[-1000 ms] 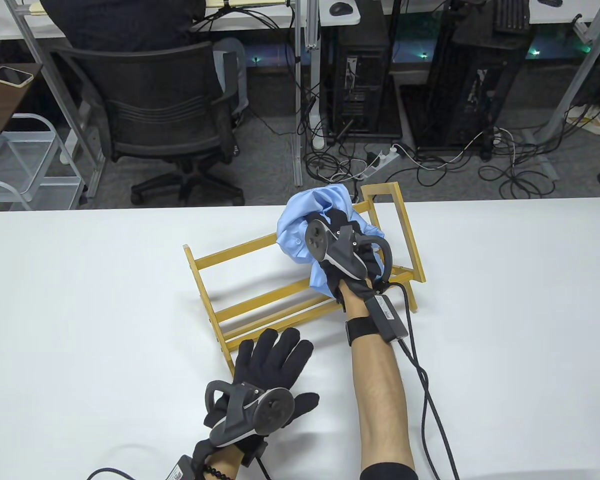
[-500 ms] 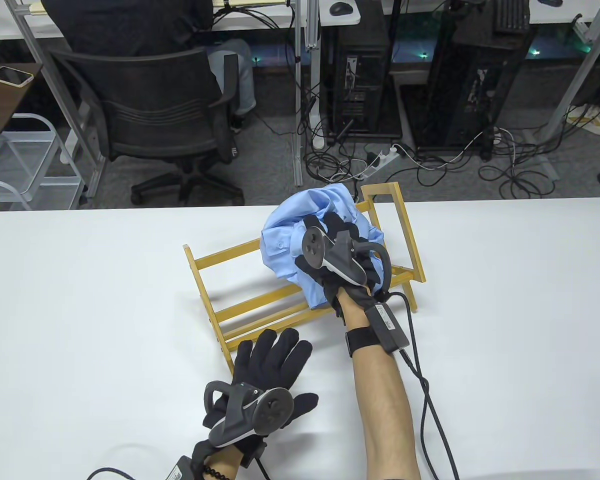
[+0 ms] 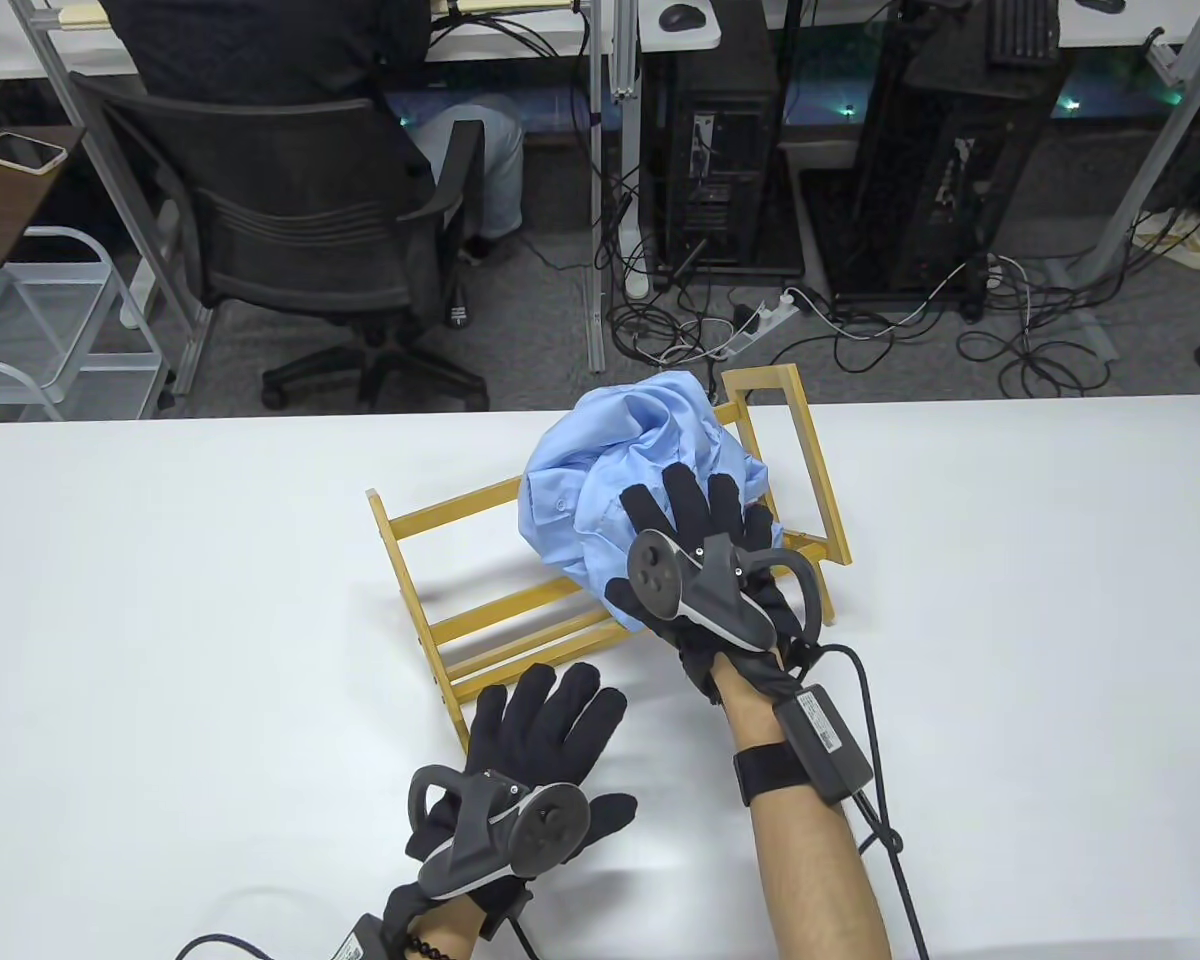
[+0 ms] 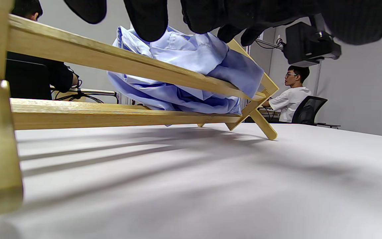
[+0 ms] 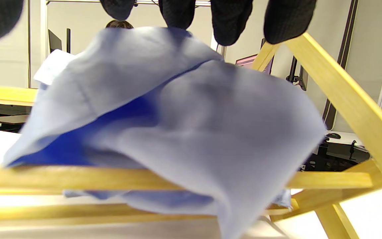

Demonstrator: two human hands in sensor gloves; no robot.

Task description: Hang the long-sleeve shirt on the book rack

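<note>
Since half a second ago the right hand has drawn back toward the person and its fingers have spread wide; it no longer clutches cloth and holds nothing, the fingertips hovering just above the light-blue long-sleeve shirt. That shirt sits as a crumpled bundle on the right half of the wooden book rack, draped over the slanted rails, with folds sagging between them toward the surface. The left hand rests flat, fingers splayed, by the rack's near left corner post, gripping nothing, though it seems to brace the frame

My worry is the bundle itself: bunched rather than spread, its weight lies to one side, so it may slide down the sloped rails or drop through the gaps. A sleeve caught on a withdrawing finger could drag it off, and the light rack could skid or tip if the bracing hand lifts
</note>
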